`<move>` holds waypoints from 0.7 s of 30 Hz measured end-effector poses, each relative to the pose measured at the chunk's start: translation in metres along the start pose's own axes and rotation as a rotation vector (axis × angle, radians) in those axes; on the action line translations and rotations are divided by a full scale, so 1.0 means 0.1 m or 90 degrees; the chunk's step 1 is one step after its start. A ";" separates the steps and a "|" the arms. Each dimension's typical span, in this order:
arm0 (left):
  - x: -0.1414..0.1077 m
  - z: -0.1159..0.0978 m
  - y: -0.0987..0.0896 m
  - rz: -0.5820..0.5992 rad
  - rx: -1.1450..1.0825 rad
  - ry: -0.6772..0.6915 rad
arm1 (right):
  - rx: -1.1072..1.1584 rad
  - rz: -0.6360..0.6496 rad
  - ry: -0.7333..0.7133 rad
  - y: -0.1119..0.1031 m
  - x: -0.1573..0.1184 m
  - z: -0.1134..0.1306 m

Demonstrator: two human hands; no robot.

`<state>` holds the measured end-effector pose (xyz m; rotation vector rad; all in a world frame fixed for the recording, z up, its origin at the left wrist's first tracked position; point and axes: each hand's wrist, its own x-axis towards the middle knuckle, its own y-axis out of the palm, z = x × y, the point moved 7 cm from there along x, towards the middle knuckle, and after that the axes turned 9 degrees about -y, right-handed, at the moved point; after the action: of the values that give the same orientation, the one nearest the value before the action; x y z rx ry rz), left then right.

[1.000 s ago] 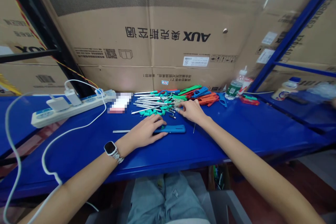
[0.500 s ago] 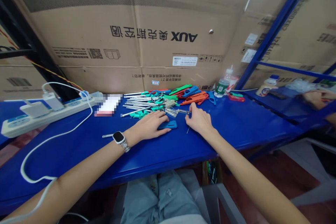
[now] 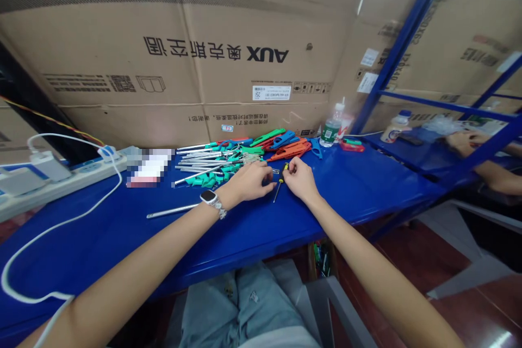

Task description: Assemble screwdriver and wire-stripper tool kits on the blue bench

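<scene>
My right hand grips a small screwdriver by its black and yellow handle, its thin shaft slanting down toward the tabletop. Close by on the left, my left hand, with a watch on the wrist, has curled fingers over the table; what lies under them is hidden. A small metal piece shows between the two hands. From behind the left wrist a silver rod sticks out to the left. Just beyond the hands lies a pile of silver rods with green parts, beside orange plastic pieces.
A white power strip with plugs and a looping white cable occupies the left side. At the back stand a bottle with a green label and a large cardboard sheet. Another person's hands are at the far right, beyond a blue frame.
The screwdriver now shows clearly in my right hand, pointing down. My left hand's fingers have curled in, and the blue handle under them is out of sight. The view has shifted to the right.
</scene>
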<state>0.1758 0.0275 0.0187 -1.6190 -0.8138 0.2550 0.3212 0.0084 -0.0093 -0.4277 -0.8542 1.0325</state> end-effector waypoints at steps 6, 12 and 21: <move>0.19 -0.04 0.15 0.051 -0.035 -0.027 | -0.181 0.113 0.061 0.03 -0.04 0.01; 0.09 0.14 0.01 -0.006 -0.111 -0.020 | -0.160 0.094 0.056 0.05 0.04 0.03; -0.06 0.19 -0.09 0.004 -0.233 -0.065 | 0.182 -0.033 0.016 0.09 0.07 0.05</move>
<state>0.1570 0.0387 0.0206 -1.9623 -0.9757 0.2028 0.3143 0.0188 -0.0094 -0.1754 -0.6785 1.0808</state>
